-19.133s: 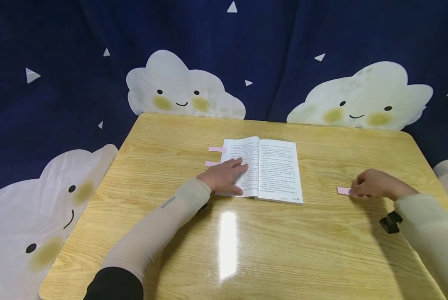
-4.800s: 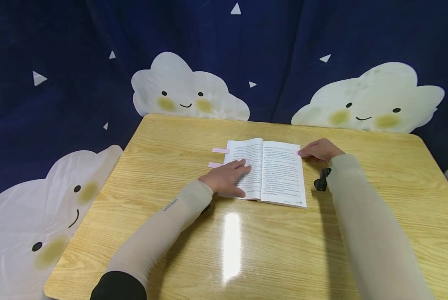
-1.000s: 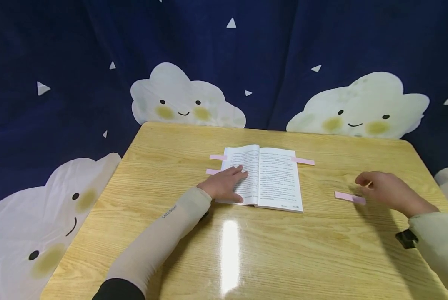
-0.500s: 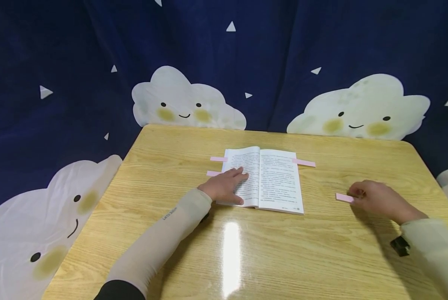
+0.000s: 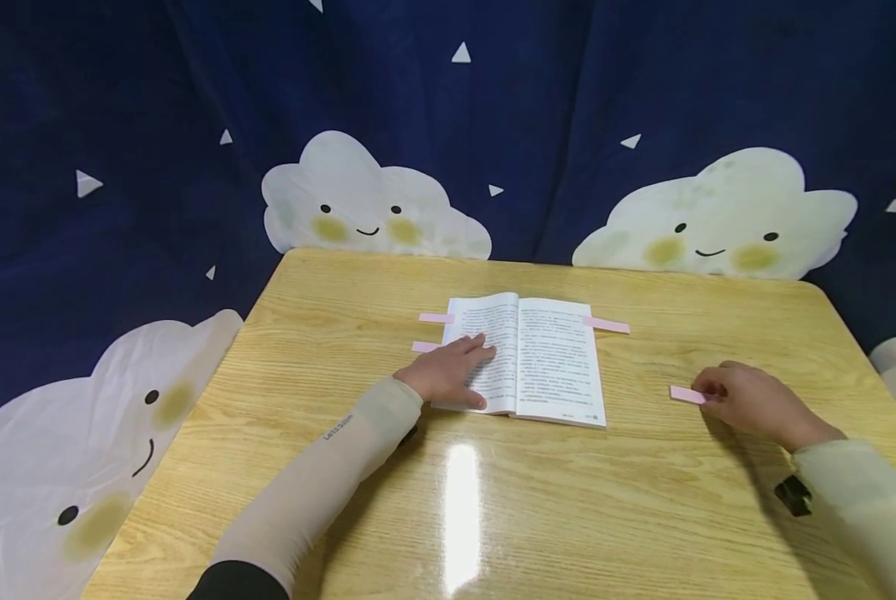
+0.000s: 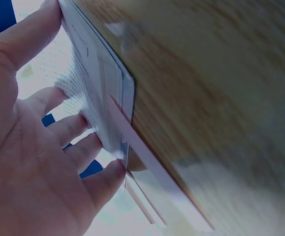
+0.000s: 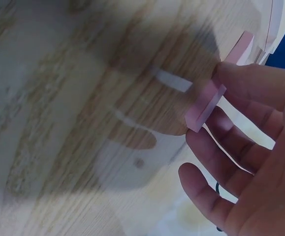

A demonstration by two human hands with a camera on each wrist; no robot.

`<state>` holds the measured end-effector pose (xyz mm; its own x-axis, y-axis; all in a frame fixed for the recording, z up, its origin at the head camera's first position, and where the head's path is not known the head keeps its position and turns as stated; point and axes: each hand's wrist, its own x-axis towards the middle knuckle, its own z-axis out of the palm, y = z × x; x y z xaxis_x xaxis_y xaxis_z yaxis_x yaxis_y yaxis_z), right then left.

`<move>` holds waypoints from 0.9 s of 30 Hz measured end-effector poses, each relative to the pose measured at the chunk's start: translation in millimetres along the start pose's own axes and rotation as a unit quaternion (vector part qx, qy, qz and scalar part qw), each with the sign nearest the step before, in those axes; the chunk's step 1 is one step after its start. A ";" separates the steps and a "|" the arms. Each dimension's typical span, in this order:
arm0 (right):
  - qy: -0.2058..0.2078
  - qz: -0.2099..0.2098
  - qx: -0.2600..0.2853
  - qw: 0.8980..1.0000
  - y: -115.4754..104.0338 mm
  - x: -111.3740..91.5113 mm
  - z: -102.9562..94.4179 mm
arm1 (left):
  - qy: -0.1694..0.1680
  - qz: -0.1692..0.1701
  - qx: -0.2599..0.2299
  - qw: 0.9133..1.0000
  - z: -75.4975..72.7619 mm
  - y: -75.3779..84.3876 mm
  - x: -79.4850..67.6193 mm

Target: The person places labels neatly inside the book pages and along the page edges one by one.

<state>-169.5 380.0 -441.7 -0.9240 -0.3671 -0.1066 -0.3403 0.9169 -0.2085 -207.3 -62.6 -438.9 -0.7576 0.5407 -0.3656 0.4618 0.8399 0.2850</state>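
An open book (image 5: 556,362) with printed pages lies on the wooden table. My left hand (image 5: 443,375) rests on its left page with the fingers spread. Two pink sticky tabs, an upper one (image 5: 436,318) and a lower one (image 5: 424,347), stick out past the left edge. Another pink tab (image 5: 614,326) juts from the upper right edge. To the right of the book, my right hand (image 5: 755,404) pinches a small pad of pink sticky tabs (image 5: 685,394) at its right end. In the right wrist view, the thumb and fingers lie about the pad (image 7: 204,109), hiding part of it.
The light wooden table (image 5: 598,508) has a bright reflection (image 5: 461,517) in front of the book. Behind it hangs a dark blue curtain (image 5: 538,108) with smiling clouds.
Since about five seconds ago, my right hand has left the book's right edge, where a pink tab now sticks out. Over the last second it has come down onto the pad. My left hand stays put.
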 end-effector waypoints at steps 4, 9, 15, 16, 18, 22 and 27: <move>-0.004 0.004 0.005 1.000 -0.6 0.3 0.4 | -0.001 -0.001 0.003 1.000 0.0 -0.2 0.1; -0.001 0.008 0.010 1.000 -1.9 -0.1 -0.2 | -0.003 -0.003 0.003 1.000 0.0 0.1 0.1; 0.003 0.004 0.010 1.000 -1.9 -0.6 -1.8 | -0.002 -0.004 0.007 1.000 0.5 -0.1 0.7; 0.003 0.006 0.010 1.000 -2.0 -0.4 -2.1 | -0.001 -0.003 0.008 1.000 0.6 -0.2 0.6; 0.005 0.009 0.007 1.000 -2.8 0.5 -2.6 | 0.000 -0.003 0.009 1.000 0.7 -0.3 0.5; 0.006 0.011 0.005 1.000 -3.1 1.4 -3.4 | 0.000 -0.003 0.006 1.000 0.5 0.0 0.1; 0.001 0.014 0.004 1.000 -1.9 2.1 -2.6 | 0.001 -0.002 0.003 1.000 0.3 0.7 -1.3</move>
<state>-171.2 377.9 -439.0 -0.9333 -0.3417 -0.1105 -0.3135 0.9253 -0.2132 -205.9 -62.7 -438.5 -0.7603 0.5367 -0.3659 0.4607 0.8427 0.2787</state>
